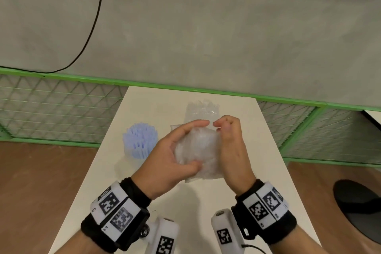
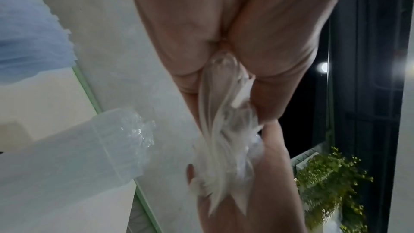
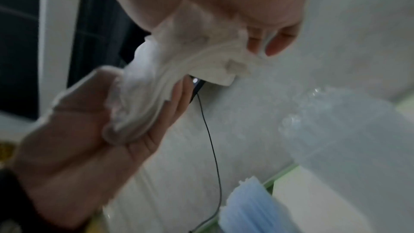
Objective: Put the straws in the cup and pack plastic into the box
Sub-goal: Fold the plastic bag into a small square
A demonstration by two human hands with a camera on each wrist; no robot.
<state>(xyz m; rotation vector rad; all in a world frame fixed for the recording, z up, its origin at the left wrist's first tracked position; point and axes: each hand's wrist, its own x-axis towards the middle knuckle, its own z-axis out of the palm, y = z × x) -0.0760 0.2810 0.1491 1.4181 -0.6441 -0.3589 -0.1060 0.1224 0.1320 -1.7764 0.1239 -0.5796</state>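
We hold a crumpled wad of thin, clear plastic film [image 1: 196, 150] between both hands, above the white desk [image 1: 144, 181]. Our left hand [image 1: 175, 150] cups it from the side, thumb curled under and fingers wrapped over the top; our right hand [image 1: 231, 146] pinches its far edge, fingers curled close to the left fingertips. The wrist views show the film bunched into white folds squeezed between palm and fingers.

Just beyond our hands stands a clear, translucent plastic box [image 1: 203, 110], with some glossy film already showing at its open top. Whether more loose plastic lies elsewhere, we cannot tell.

To the left of our left hand stands a cup packed with pale blue drinking straws [image 1: 140, 140], upright and fanned out; the cup itself is barely visible beneath them.

We judge the straw half finished, as no loose straws show on the desk. The packing half is underway: this wad is compressed but not yet in the box.
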